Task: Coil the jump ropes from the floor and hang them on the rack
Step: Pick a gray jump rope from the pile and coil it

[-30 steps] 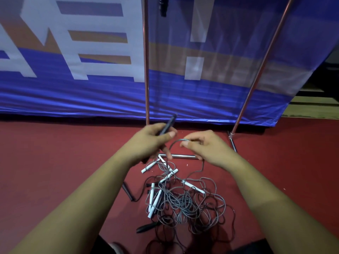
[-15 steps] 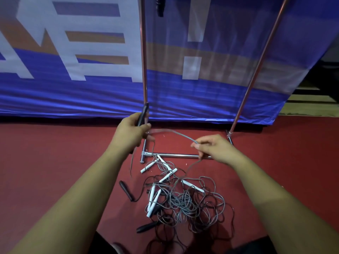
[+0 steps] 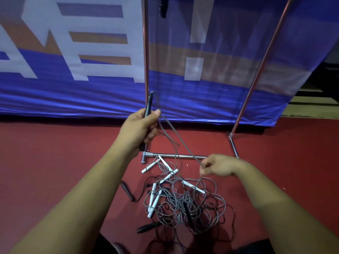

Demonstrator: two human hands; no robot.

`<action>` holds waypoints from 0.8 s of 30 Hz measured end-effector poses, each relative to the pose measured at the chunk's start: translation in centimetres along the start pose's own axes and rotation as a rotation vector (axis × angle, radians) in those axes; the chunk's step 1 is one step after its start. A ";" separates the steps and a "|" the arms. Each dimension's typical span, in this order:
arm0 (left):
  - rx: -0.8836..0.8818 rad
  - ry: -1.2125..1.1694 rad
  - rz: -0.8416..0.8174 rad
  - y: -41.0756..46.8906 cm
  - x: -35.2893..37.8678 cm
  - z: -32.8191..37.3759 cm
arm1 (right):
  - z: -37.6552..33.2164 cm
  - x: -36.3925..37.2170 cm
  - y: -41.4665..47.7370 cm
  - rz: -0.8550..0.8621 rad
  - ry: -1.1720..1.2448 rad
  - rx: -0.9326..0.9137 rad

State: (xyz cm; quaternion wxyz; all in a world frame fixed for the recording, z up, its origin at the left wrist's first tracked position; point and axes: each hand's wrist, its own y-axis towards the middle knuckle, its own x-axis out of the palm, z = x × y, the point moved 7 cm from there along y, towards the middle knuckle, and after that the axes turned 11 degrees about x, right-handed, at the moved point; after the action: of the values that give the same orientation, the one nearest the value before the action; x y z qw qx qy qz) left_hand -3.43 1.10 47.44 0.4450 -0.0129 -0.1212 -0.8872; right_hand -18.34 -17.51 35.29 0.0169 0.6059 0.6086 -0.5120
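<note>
Red floor (image 3: 55, 162), blue banner (image 3: 73, 99) behind the rack (image 3: 176, 156). The left grip (image 3: 139, 129) holds a black handle (image 3: 149, 105); the right grip (image 3: 219, 165) pinches a grey cord (image 3: 183, 143).

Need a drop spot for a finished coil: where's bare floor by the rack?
Bare floor left of the rope pile, between banner and left arm; also right of the rack's right foot. Crowded: the pile fills the floor before the rack's base bar.
</note>
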 end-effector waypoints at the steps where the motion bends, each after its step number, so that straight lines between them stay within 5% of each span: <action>1: 0.019 0.149 0.018 0.2 -0.8 0.0 | 1.2 0.0 0.5 0.022 0.009 0.058; 4: 0.016 0.545 0.031 -0.2 -1.9 -0.4 | 0.8 -1.9 0.3 0.203 0.191 0.043; 10: -0.027 0.388 -0.316 -1.7 2.8 -1.1 | -7.8 -2.3 -4.8 0.150 0.351 -0.312; 14: -0.114 0.517 -0.586 -3.5 4.9 -2.2 | -8.5 -3.3 -6.1 0.216 0.361 -0.358; 22: 0.003 -0.088 -0.045 -0.3 0.9 0.2 | 0.6 -2.5 -0.8 0.174 -0.059 0.049; 24: 0.049 0.135 0.009 0.1 -0.9 0.7 | 1.4 -2.3 -0.2 0.171 0.000 0.078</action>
State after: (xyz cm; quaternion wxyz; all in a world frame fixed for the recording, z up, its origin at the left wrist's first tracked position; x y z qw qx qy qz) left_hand -2.86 1.92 47.97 0.4564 0.0571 -0.1125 -0.8808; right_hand -18.75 -20.05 36.22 0.0371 0.6558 0.5343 -0.5321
